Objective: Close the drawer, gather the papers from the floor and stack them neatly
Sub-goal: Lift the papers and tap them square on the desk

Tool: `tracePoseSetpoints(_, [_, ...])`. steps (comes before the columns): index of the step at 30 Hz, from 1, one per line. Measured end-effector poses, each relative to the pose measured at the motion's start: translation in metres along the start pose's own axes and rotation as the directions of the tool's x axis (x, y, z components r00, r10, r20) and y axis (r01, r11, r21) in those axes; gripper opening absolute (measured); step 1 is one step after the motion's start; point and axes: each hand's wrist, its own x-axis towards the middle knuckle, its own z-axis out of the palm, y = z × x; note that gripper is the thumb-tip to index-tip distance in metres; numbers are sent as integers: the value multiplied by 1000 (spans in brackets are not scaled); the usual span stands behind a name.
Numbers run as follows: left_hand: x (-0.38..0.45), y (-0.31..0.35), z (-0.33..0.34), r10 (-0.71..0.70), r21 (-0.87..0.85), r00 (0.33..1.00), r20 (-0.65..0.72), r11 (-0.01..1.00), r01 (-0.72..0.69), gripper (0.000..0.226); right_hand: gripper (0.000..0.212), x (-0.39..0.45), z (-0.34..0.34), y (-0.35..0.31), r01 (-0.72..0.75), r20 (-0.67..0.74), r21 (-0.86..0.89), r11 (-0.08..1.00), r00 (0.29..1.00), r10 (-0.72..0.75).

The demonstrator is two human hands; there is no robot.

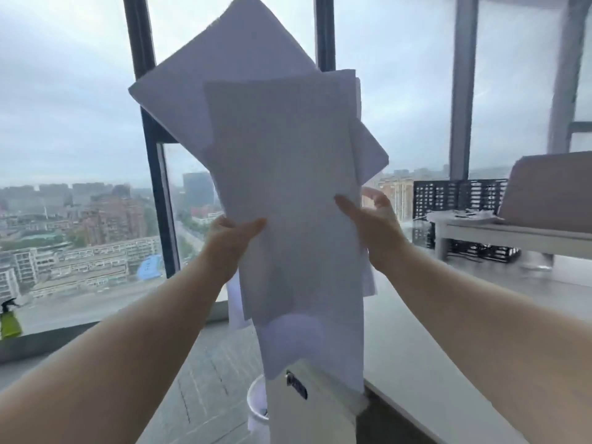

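I hold a loose, fanned bundle of white papers (282, 174) upright in front of the window, sheets skewed at different angles. My left hand (230, 240) grips the bundle's left edge, thumb on the front. My right hand (371, 219) holds the right edge, thumb across the front sheet and fingers behind. Below the papers stands a cream drawer cabinet (317, 408) with a lock on its front; its drawers look shut, though the papers hide its top.
A pale desk surface (432, 331) runs along the right. A white bin (256, 408) stands on the floor left of the cabinet. Further right are a white bench (519, 233) with a cushion and a black crate. A green spray bottle (9, 318) sits on the window sill at left.
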Motion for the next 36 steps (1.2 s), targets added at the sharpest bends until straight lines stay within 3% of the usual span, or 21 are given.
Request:
tracePoseSetpoints(3, [6, -5, 52, 14, -14, 1000, 28, 1000, -13, 14, 60, 12, -49, -38, 128, -147, -46, 991, 980, -134])
tracePoseSetpoints(6, [11, -20, 96, 6, -9, 999, 42, 1000, -6, 16, 52, 24, -100, -65, 230, -247, -168, 959, 932, -267])
tracePoseSetpoints(9, [14, -38, 133, -20, 19, 999, 45, 1000, 19, 14, 48, 31, -145, -79, 210, -280, -268, 940, 917, -284])
tracePoseSetpoints(14, [14, -52, 177, -57, 31, 991, 117, 998, 54, 13, 8, 35, -196, -82, 124, -298, -303, 945, 929, -217])
tracePoseSetpoints(19, [16, -58, 206, -41, 88, 996, 79, 996, 34, 12, 19, 34, -219, -60, 43, -317, -238, 970, 941, -119])
tracePoseSetpoints(23, [17, -54, 215, -36, -3, 998, 56, 999, 36, 14, 21, 25, -232, -45, -30, -296, -241, 970, 954, -44])
tracePoseSetpoints(30, [19, -53, 210, -37, -75, 991, 127, 996, 47, 10, 22, 4, -251, -29, -141, -112, -306, 941, 987, 112])
tracePoseSetpoints(33, [16, -58, 210, -55, -75, 988, 142, 995, 66, 9, 11, -2, -256, -23, -191, -46, -398, 897, 981, 189])
tracePoseSetpoints(36, [11, -62, 211, -81, -58, 988, 130, 994, 89, 10, 41, -5, -255, -24, -246, -39, -503, 828, 964, 263])
